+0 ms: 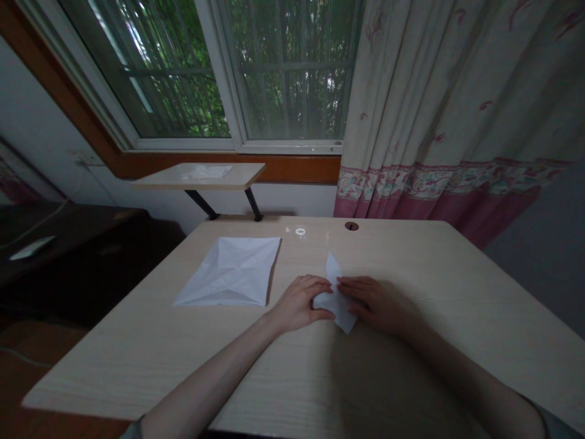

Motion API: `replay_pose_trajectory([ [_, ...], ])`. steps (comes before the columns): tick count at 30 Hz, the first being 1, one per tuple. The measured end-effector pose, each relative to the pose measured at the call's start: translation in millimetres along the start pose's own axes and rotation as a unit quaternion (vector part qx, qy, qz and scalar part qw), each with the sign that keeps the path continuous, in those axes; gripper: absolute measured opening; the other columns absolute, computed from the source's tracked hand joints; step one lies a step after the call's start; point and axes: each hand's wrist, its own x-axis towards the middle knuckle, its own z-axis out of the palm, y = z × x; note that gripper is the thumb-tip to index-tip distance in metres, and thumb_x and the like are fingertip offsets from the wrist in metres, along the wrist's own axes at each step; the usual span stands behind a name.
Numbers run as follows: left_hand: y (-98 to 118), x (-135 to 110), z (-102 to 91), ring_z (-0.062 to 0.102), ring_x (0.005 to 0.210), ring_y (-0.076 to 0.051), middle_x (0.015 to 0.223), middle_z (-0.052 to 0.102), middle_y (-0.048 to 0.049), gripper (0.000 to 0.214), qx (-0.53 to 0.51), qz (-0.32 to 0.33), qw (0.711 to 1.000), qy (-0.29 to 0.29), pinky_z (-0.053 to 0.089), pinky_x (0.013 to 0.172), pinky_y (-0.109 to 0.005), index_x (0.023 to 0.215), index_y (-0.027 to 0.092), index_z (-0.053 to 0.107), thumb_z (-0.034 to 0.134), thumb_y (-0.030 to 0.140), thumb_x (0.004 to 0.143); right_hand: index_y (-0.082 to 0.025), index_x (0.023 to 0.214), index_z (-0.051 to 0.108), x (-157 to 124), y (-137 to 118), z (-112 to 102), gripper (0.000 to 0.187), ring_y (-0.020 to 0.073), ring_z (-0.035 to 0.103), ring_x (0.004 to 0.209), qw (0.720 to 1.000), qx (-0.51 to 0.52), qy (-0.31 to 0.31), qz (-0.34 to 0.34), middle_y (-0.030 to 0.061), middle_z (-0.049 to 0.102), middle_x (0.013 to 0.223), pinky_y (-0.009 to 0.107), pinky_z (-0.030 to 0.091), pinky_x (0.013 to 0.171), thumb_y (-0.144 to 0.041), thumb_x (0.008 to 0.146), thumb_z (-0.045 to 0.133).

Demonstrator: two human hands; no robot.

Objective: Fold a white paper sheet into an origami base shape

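Observation:
A small piece of white paper (337, 301), folded into a narrow shape with a point at the far end and another at the near end, lies on the light wooden desk (256, 378). My left hand (301, 305) grips its left side, with the thumb and fingers curved around the edge. From the right, my right hand (377, 303) holds the other side, its fingertips and thumb pressed on the paper. Both hands hide parts of its edges. To the left of my left hand lies a larger white sheet (242, 271), opened out and marked with crossing creases.
A small raised shelf (169, 177) on black legs stands at the desk's back left, with white paper (208, 172) on it. A round cable hole (351, 226) sits near the back edge. Behind are a window and a patterned curtain (439, 110). A dark cabinet (91, 262) stands at left.

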Motion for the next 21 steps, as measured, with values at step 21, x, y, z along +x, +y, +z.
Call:
replay_pose_trajectory([
  [21, 5.4, -0.9, -3.0, 0.066, 0.101, -0.019, 0.108, 0.073, -0.0048, 0.021, 0.015, 0.049, 0.997, 0.059, 0.048, 0.092, -0.035, 0.099, 0.021, 0.068, 0.05, 0.031, 0.101, -0.025, 0.142, 0.053, -4.9, 16.0, 3.4, 0.063, 0.0284, 0.049, 0.134, 0.998, 0.058, -0.002, -0.032, 0.011, 0.053, 0.147, 0.05, 0.041, 0.11, -0.061, 0.091, 0.056],
])
